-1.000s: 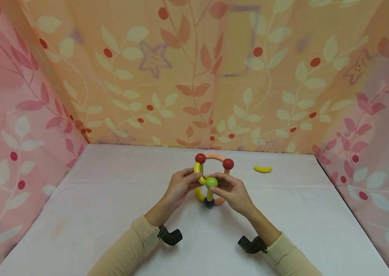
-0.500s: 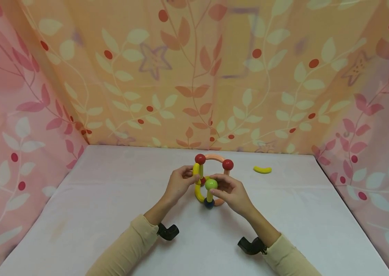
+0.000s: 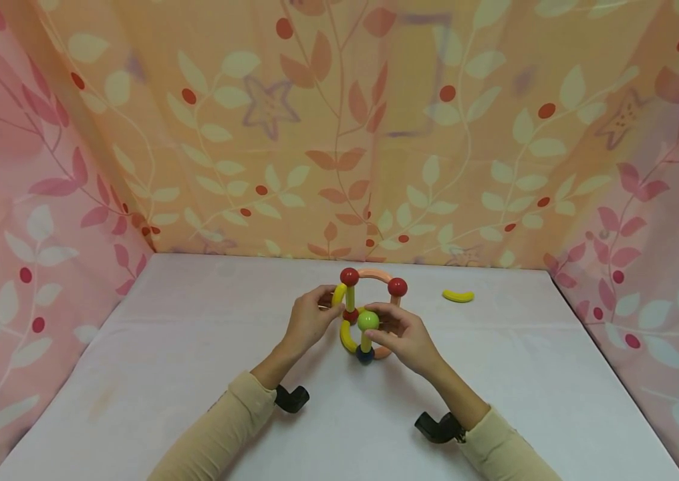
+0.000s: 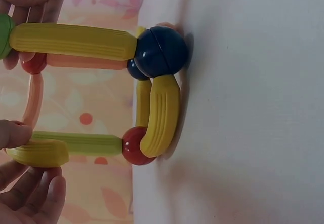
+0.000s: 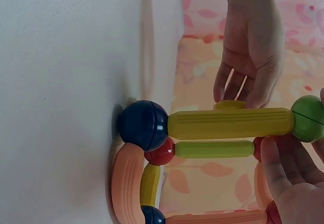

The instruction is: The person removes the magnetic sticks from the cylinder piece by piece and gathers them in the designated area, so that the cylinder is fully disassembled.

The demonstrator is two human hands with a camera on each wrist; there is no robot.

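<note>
A frame of coloured balls and ridged sticks stands on the white table in the head view. My left hand pinches a curved yellow stick between thumb and fingers, beside the frame's upper left red ball. My right hand grips the green ball on top of the upright yellow stick. Beneath that stick sits a dark blue ball on the table. A lime upright stick links the left side's red balls. Curved yellow and orange sticks form the base.
Another curved yellow stick lies on the white table to the right of the frame. Patterned cloth hangs behind and along both sides. Black wrist camera mounts jut inward under the forearms.
My left hand has drawn the curved yellow stick left, away from the green ball, and its tilt has changed. The right hand keeps its hold on the green ball almost unmoved.
</note>
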